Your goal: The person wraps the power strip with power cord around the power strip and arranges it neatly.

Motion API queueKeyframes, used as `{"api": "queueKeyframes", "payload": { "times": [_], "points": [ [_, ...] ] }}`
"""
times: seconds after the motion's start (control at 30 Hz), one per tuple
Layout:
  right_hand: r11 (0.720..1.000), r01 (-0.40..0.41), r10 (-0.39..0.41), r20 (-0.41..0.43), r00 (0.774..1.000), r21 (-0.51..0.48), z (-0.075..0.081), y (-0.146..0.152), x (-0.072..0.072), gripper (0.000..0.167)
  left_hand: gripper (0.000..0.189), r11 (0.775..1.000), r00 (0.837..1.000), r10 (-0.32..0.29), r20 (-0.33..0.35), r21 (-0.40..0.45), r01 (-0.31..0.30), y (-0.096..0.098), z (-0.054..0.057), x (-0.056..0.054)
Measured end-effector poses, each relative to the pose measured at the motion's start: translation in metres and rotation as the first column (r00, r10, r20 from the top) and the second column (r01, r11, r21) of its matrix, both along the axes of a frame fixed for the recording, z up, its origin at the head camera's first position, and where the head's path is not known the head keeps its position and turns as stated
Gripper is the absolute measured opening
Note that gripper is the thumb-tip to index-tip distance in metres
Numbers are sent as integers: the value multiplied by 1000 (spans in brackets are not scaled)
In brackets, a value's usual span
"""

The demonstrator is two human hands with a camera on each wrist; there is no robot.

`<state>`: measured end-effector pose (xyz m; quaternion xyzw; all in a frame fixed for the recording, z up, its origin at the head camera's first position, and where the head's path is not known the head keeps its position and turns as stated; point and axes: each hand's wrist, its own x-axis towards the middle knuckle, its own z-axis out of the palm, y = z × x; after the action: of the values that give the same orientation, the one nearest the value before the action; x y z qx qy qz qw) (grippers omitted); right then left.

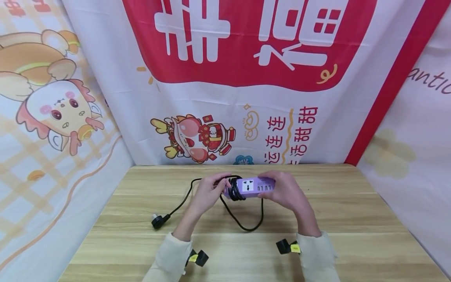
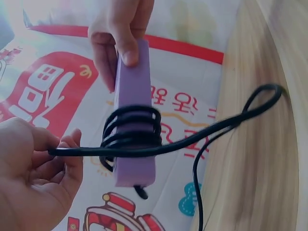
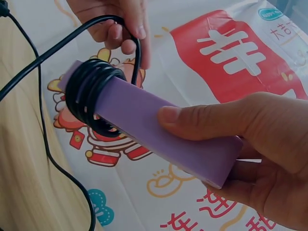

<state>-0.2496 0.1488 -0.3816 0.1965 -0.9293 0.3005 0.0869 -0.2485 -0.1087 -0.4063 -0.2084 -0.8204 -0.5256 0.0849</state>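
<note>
A purple power strip (image 1: 254, 187) with a white socket and several USB ports is held over the table by my right hand (image 1: 282, 190), thumb on one side and fingers on the other. Black cord (image 3: 91, 94) is wound several times round the strip's left end. In the left wrist view my left hand (image 2: 41, 168) pinches the cord between thumb and fingers, beside the coils. A loose loop of cord (image 1: 243, 227) hangs below the strip, and the rest runs left to a black plug (image 1: 159, 221) lying on the table.
The wooden table (image 1: 225, 254) ends at the back against a white and red printed cloth (image 1: 225, 98). Printed cloth (image 1: 53, 188) also stands along the left side and on the right. Black wrist-worn devices (image 1: 201, 258) with yellow labels stick out from both sleeves.
</note>
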Motion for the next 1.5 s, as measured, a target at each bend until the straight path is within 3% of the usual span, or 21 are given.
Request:
{"api": "queueKeyframes", "payload": {
  "times": [0.1,0.2,0.37,0.47,0.57,0.7,0.8,0.97,1.2,1.33,1.5],
  "points": [
    [1000,20,-20,-36,999,-21,-1,-1,0,58,33,993,996,-50,74,107,42,2,-2,0],
    [998,40,-44,-85,995,-40,-2,-1,1,58,39,970,983,-110,148,230,73,5,-3,1],
    [995,64,-76,-168,983,-77,-2,-3,1,57,36,911,957,-145,253,410,30,13,-3,4],
    [992,77,-95,-193,977,-99,-1,-5,0,56,25,890,951,-147,272,456,7,17,-2,5],
    [989,90,-113,-201,973,-119,0,-8,0,57,22,900,960,-151,235,434,35,22,-2,7],
    [982,99,-130,-197,972,-158,1,-9,-1,58,25,950,981,-151,118,293,111,28,-5,11],
    [977,93,-134,-208,969,-194,1,-9,-2,59,26,973,990,-133,35,195,124,32,-8,13],
    [961,74,-145,-254,956,-267,1,-7,-4,58,25,978,994,-113,3,177,111,32,-12,11],
    [913,104,-205,-223,953,-395,2,-5,-1,55,30,952,960,-279,30,142,272,31,-16,8],
    [881,140,-232,-156,960,-452,3,-4,1,57,34,941,943,-329,47,105,323,32,-21,5],
    [847,158,-214,-54,975,-508,6,-4,5,59,35,929,921,-369,127,96,358,31,-31,1]
  ]
}}
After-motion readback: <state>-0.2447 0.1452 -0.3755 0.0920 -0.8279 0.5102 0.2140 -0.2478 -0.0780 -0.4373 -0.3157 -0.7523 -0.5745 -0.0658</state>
